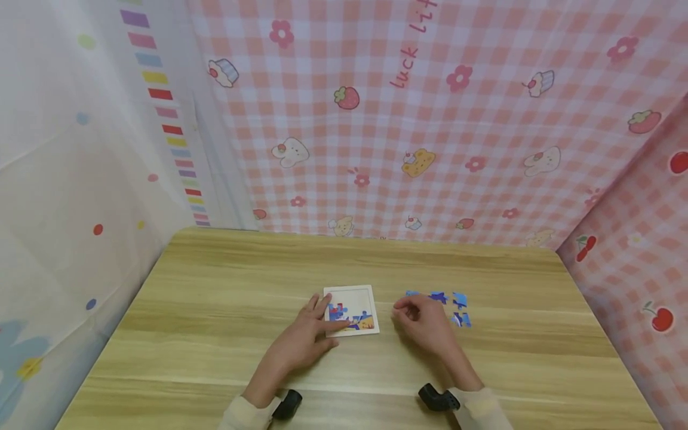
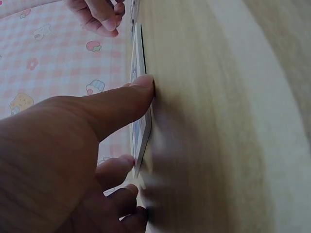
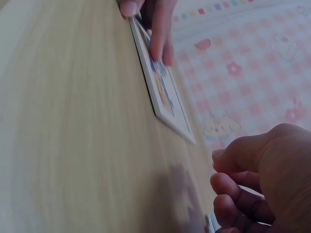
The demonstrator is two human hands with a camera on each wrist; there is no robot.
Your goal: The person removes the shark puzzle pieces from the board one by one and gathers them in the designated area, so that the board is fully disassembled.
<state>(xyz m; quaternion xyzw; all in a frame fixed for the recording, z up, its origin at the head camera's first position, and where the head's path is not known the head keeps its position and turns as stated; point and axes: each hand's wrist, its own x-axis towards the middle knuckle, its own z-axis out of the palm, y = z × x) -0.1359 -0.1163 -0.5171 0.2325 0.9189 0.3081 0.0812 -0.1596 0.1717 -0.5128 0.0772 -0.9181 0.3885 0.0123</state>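
A white square puzzle tray (image 1: 352, 298) lies on the table, its lower part filled with colourful jigsaw pieces (image 1: 368, 323). My left hand (image 1: 305, 335) rests at the tray's left side; one finger reaches over the pieces and the thumb touches the near edge. The left wrist view shows that thumb (image 2: 129, 99) against the tray's side. To the right of the tray hovers my right hand (image 1: 426, 322), fingers loosely bent. Nothing shows between its thumb and fingertips in the right wrist view (image 3: 262, 182). Blue loose pieces (image 1: 460, 300) lie beside and partly behind it.
The wood-grain table (image 1: 226, 286) stretches out on both sides of the hands. A pink checked curtain (image 1: 376, 131) hangs along its back edge, with a white curtain (image 1: 59, 179) at the left. Both wrists carry black devices (image 1: 439, 399).
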